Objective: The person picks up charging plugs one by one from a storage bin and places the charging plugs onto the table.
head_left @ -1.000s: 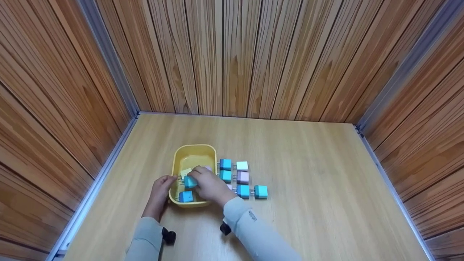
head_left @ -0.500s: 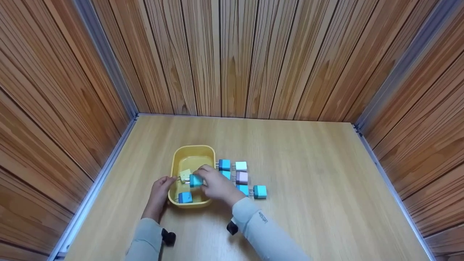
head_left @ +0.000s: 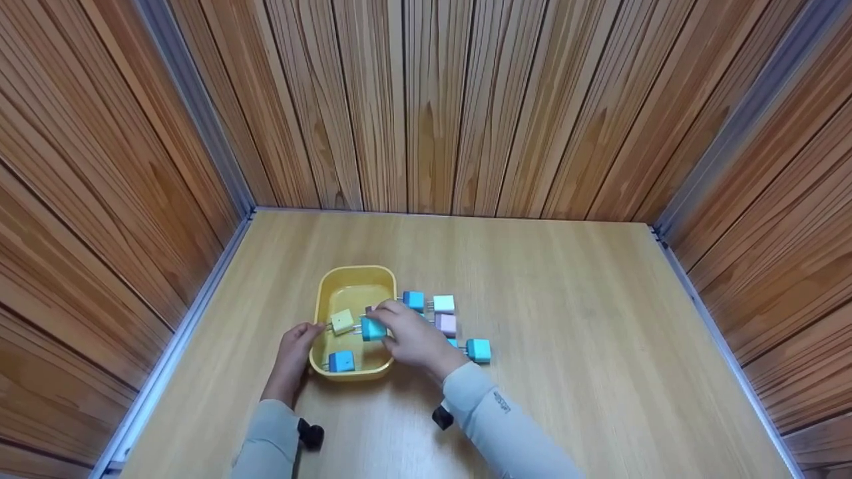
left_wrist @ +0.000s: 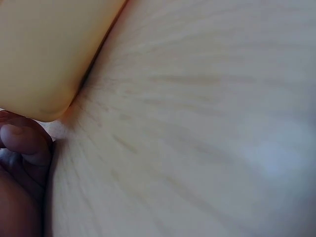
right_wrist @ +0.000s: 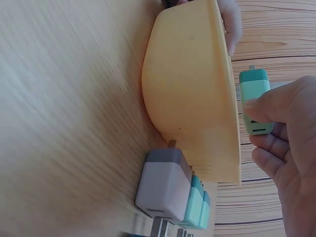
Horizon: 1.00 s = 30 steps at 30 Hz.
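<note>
A teal charger plug (head_left: 373, 329) is pinched between thumb and fingers of my right hand (head_left: 414, 336), over the right half of a yellow tub (head_left: 353, 377). The right wrist view shows this charger (right_wrist: 255, 101) held beyond the tub's rim, its prongs pointing away from the palm. My left hand (head_left: 296, 349) grips the tub's left rim; in the left wrist view only its curled fingers (left_wrist: 24, 140) show beside the tub wall (left_wrist: 49, 54). Inside the tub lie a pale yellow charger (head_left: 342, 322) and a blue charger (head_left: 341, 361). Another charger is mostly hidden behind my right hand.
Right of the tub, chargers stand in rows on the wooden table (head_left: 566, 319): a blue one (head_left: 413, 300), a white one (head_left: 444, 304), a lilac one (head_left: 446, 324) and a teal one (head_left: 478, 350). My right hand covers others. Wood-panelled walls (head_left: 426, 113) enclose the table.
My right hand has moved to the right with the teal charger, from the tub's left half to its right side. The left hand stays on the rim.
</note>
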Each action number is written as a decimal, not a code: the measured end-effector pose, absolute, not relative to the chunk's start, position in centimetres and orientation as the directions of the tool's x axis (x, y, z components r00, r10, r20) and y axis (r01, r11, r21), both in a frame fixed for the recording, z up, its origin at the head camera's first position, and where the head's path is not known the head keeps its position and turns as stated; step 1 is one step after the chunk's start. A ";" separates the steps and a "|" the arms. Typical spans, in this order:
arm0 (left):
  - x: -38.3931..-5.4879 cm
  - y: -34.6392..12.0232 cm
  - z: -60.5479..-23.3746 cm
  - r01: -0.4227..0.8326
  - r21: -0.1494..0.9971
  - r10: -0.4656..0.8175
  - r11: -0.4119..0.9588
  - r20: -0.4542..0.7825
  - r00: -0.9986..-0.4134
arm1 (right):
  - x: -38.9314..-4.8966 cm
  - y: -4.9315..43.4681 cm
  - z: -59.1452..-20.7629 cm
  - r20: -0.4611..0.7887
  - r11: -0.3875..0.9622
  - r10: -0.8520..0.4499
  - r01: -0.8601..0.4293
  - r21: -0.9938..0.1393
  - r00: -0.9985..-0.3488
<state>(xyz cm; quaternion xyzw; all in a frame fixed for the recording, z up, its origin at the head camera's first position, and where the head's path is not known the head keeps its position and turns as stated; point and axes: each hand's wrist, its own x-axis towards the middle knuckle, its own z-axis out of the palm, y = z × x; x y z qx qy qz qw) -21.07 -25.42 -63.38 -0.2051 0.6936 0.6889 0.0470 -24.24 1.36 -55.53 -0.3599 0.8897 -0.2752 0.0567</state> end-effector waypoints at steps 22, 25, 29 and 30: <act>-20.9 -25.3 -63.7 -0.323 0.945 -0.230 -0.047 -0.325 -0.917 | -24.5 4.7 -54.3 0.249 0.560 -0.670 -0.696 -0.450 -0.699; -20.9 -25.3 -63.7 -0.329 0.943 -0.230 -0.045 -0.330 -0.916 | -24.6 5.3 -54.3 0.261 0.567 -0.665 -0.700 -0.434 -0.700; -20.9 -25.2 -63.8 -0.323 0.945 -0.232 -0.046 -0.324 -0.917 | -24.8 6.1 -54.5 0.253 0.585 -0.652 -0.686 -0.432 -0.715; -20.9 -25.2 -63.8 -0.322 0.946 -0.231 -0.048 -0.324 -0.917 | -24.8 6.3 -54.5 0.250 0.589 -0.648 -0.682 -0.434 -0.719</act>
